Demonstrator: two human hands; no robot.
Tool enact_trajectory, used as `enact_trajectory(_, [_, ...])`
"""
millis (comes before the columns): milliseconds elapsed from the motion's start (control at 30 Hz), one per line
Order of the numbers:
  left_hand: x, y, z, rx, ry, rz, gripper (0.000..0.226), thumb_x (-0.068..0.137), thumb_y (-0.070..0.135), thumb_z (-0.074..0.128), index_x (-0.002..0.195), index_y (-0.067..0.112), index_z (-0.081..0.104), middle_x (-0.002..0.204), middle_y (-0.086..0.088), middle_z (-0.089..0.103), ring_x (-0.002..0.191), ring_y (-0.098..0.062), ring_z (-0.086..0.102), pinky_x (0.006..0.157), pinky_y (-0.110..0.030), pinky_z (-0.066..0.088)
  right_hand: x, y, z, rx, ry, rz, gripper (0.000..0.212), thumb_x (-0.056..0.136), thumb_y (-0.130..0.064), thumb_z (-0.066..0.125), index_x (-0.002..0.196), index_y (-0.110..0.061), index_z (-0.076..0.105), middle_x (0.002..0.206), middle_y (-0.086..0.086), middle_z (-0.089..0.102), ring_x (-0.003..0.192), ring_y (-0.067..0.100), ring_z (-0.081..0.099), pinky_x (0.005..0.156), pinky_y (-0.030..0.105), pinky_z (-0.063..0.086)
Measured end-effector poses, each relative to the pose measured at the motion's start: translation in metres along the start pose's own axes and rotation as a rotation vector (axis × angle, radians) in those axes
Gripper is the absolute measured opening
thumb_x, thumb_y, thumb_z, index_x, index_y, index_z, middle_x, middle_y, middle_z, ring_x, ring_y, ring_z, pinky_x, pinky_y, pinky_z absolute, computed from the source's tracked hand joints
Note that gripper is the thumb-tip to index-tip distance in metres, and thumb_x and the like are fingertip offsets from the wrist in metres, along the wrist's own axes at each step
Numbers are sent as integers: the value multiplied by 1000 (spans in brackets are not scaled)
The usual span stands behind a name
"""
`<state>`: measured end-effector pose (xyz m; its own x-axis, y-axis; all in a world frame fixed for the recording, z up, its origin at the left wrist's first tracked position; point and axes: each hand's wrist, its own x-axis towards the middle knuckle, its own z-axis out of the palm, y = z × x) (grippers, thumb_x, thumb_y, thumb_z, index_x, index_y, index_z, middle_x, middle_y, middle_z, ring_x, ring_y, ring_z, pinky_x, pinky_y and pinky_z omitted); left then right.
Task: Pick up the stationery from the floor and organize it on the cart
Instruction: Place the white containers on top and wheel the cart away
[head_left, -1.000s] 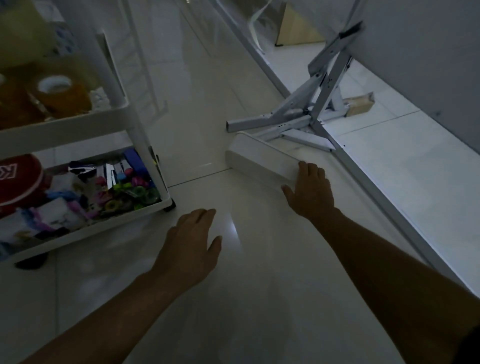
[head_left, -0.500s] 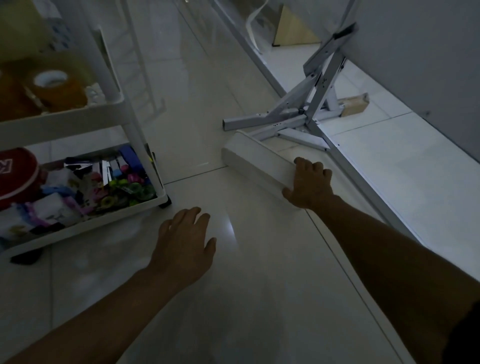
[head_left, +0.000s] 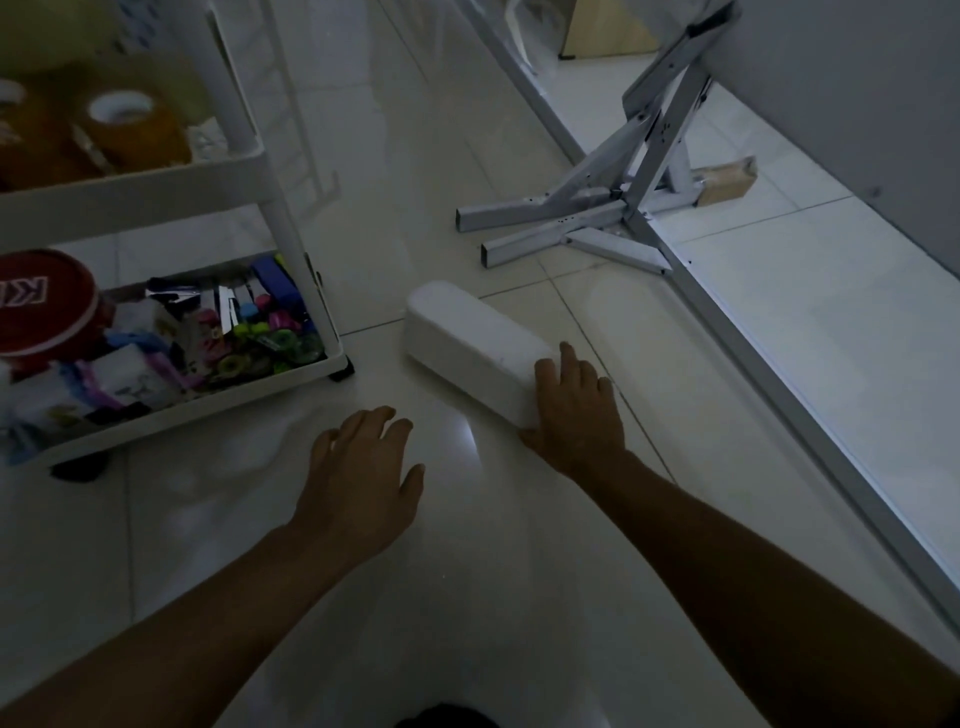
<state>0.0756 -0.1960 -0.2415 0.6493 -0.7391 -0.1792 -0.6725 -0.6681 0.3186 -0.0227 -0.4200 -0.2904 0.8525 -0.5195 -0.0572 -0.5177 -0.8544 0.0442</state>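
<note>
The right hand (head_left: 576, 410) is clamping onto the near end of a long white box (head_left: 467, 338), with the fingers curling over its top edge and the thumb tucking in against the end face. The box is lying flat on the floor (head_left: 519, 597), pointing away from the person, just beside the corner of the cart (head_left: 208, 410). The left hand (head_left: 358, 473) is hovering over the bare tile between the box and the cart, fingers spread and relaxed, holding nothing.

The step in hand looks like the pick-up of this box: the grip is forming but the box is not yet leaving the floor. The next move is likely calling for a lift and a swing leftward. Since the box is long and held at one end, the free left hand may be needed under its far half.

The cart's lower tray is already crowding with coloured markers (head_left: 260, 322) and a red lid (head_left: 36, 301), while tape rolls (head_left: 130, 130) are sitting in the tray above, so finding room could be awkward. A grey metal frame (head_left: 597, 208) is lying beyond the box.
</note>
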Motion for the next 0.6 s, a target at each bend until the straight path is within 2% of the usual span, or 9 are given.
enact_trajectory(133, [-10,-12,3,10,-31,-30,53,94,40,47,142,21,38,152,-3,32,140,-20,27,112,-40,21,-3,-3,2,-10,-5,-58,67,69,-46,74,118,-13,43,145,23,33,121,41,39,94,52,39])
enact_trajectory(267, [-16,-25,4,-34,-20,-68,51,93,38,50,140,20,42,149,-2,36,139,-20,30,111,-41,23,8,6,-2,105,-83,9,82,63,-55,72,126,-19,35,138,13,33,127,35,30,104,55,28])
enact_trajectory(367, [-21,-36,4,-52,-13,-94,49,93,36,50,139,21,42,149,-1,36,139,-20,29,111,-41,23,12,5,-5,159,-151,12,86,63,-59,69,130,-23,30,131,11,39,117,33,40,97,49,36])
enact_trajectory(600, [-43,-84,5,-80,50,-190,41,91,27,55,131,20,51,143,-2,42,134,-20,36,106,-41,28,-20,-33,-2,192,-228,-157,92,58,-66,66,135,-32,28,135,7,38,121,29,38,99,46,35])
